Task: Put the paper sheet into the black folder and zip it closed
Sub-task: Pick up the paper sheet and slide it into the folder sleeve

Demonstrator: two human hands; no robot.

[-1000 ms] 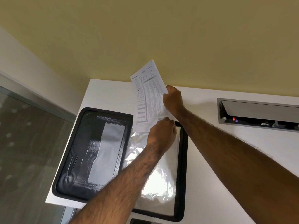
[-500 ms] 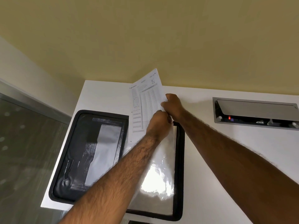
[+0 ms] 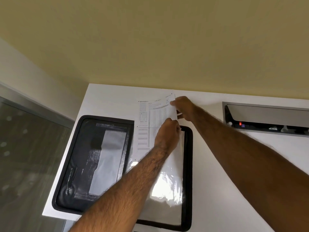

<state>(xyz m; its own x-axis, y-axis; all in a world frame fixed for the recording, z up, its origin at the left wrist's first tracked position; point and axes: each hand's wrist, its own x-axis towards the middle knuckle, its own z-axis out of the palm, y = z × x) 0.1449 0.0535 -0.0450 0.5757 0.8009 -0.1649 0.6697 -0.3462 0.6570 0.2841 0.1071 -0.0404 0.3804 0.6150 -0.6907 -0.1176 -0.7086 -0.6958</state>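
The black folder [image 3: 70, 166] lies open flat on the white table [image 3: 217, 181], its left half showing dark pockets, its right half holding shiny clear plastic sleeves [image 3: 167, 185]. The printed paper sheet [image 3: 150, 121] hangs over the top of the right half, its lower part lying across the folder's middle. My left hand [image 3: 167, 133] pinches the sheet's right edge near the sleeve's top. My right hand [image 3: 182, 106] grips the sheet's upper right corner. Whether the sheet's bottom edge is inside a sleeve is hidden by my left forearm.
A grey recessed cable box [image 3: 267, 119] with a raised lid and a red light sits in the table at the right. A yellow wall stands just behind the table. The table's left edge drops beside a glass panel [image 3: 25, 156].
The sheet has come down from upright and tilted to lie lower and flatter over the folder. Both hands followed it, the right hand shifting to its upper right corner.
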